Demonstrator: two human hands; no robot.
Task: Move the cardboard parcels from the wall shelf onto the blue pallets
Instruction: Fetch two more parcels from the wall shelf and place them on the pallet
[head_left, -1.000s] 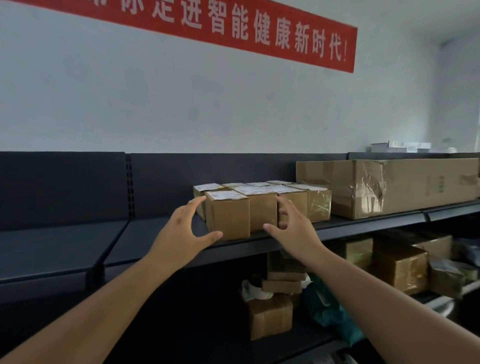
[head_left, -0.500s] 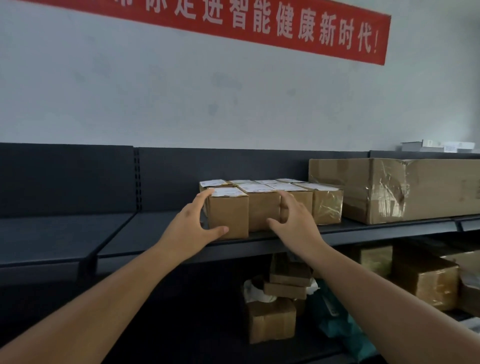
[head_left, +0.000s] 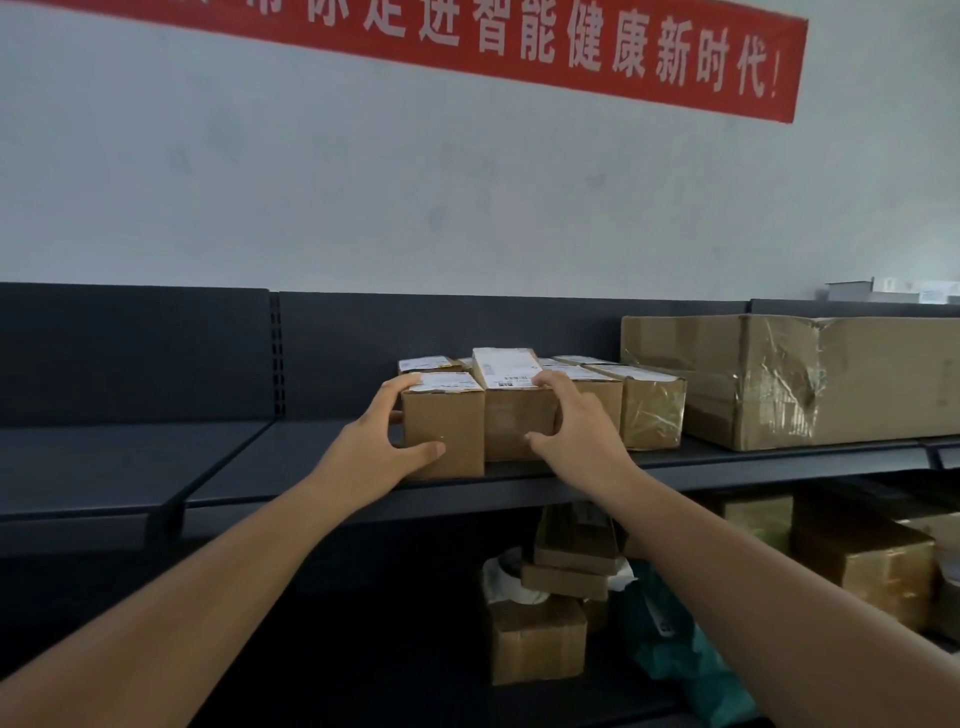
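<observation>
Two bare hands are on a pair of small cardboard parcels at the front edge of the dark wall shelf (head_left: 322, 457). The left hand (head_left: 379, 441) wraps the left parcel (head_left: 444, 431) from about nine o'clock: fingers over its top left corner, thumb pressed flat on its front face near the bottom. The right hand (head_left: 576, 431) grips the second parcel (head_left: 519, 410) from its three o'clock side, fingers curled over the labelled top, thumb on the lower front. That second parcel is tilted, its front end raised above its neighbours, while the left one sits flat on the shelf. Both touch each other side by side.

Behind and at three o'clock of them stands a cluster of similar small parcels (head_left: 652, 410), one wrapped in glossy tape. Farther at three o'clock lies a large taped carton (head_left: 831, 379). Lower shelves hold more boxes (head_left: 535, 639) and a teal bag (head_left: 675, 644). At twelve o'clock a red banner (head_left: 519, 41) hangs on the wall.
</observation>
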